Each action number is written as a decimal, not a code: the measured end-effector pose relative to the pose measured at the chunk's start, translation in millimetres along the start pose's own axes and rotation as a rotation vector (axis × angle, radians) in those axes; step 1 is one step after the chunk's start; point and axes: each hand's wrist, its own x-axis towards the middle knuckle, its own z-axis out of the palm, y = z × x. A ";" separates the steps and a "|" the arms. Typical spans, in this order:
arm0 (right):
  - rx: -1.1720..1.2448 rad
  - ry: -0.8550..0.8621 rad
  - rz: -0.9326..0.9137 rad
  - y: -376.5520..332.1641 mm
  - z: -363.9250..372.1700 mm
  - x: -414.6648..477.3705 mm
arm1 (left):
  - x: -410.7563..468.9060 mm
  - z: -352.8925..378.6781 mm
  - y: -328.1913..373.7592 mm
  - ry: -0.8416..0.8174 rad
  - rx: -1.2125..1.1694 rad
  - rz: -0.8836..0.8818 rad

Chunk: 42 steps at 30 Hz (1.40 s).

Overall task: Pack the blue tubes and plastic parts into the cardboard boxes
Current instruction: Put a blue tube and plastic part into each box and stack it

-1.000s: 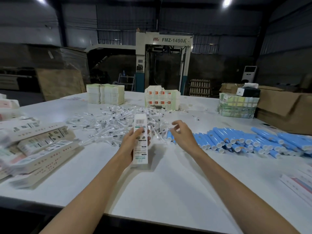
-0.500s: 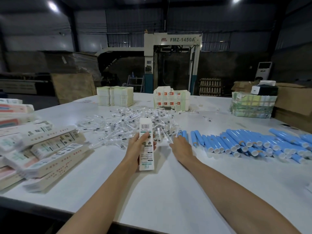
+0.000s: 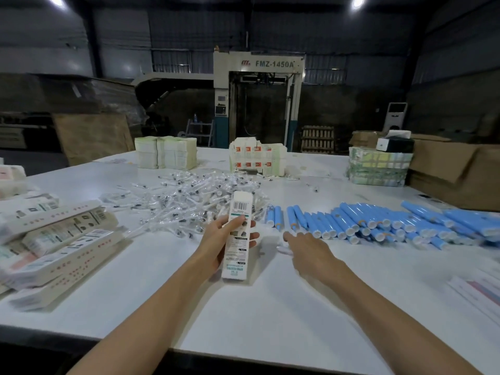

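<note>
Two hands are out in front of us. Our left hand [image 3: 219, 239] is curled round a long white cardboard box with a barcode [image 3: 238, 236] and holds it up off the big white table [image 3: 270, 307]. We cannot tell if the box's end is open or if anything is inside yet. Our right hand [image 3: 305, 247] is low over the table with its fingers stretched out, and it grips nothing that we can see. A small white blur lies under its fingertips, and we cannot tell what it is.

Just past the right hand's fingertips, and running far out to its right, lie lots of blue plastic tubes with white caps [image 3: 378, 226]. Just behind the left hand sits a heap of small clear plastic parts [image 3: 189, 201].

Well off to the left of the left hand is a messy pile of long white boxes [image 3: 62, 239]. We think these may be packed ones, but we cannot see inside them.

So we think the job is only partly done. Some boxes look finished, one is in our hand, and many tubes and parts wait to go in. A tube looks like the next thing to pick up.
</note>
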 end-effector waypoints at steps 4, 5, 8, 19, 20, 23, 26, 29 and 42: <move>-0.092 0.070 -0.046 -6.0 1.4 -19.0 | -4.7 10.0 -2.3 -0.054 0.072 0.000; -0.114 0.098 -0.062 -7.1 -1.2 -22.0 | -5.5 12.2 -2.6 -0.057 0.102 0.000; 0.018 0.192 -0.009 -2.7 -17.8 -18.2 | -8.1 15.4 -2.5 -0.063 0.150 0.004; 1.405 0.605 -0.302 -26.6 -116.6 -2.3 | -10.6 23.7 -0.7 -0.149 0.224 0.097; 1.398 0.635 -0.295 -31.0 -119.6 -1.7 | -10.7 23.5 -0.7 -0.151 0.225 0.099; 1.386 0.626 -0.276 -37.4 -122.9 1.3 | -11.1 24.0 -0.2 -0.161 0.234 0.106; 1.300 0.553 -0.247 -39.6 -116.9 3.7 | -11.3 24.4 -0.3 -0.156 0.253 0.110; 1.294 0.517 -0.204 -39.7 -106.9 6.3 | -11.4 25.1 0.1 -0.146 0.264 0.111; 0.979 0.519 -0.172 -35.3 -65.4 13.9 | -9.6 26.0 -1.3 -0.086 0.305 0.141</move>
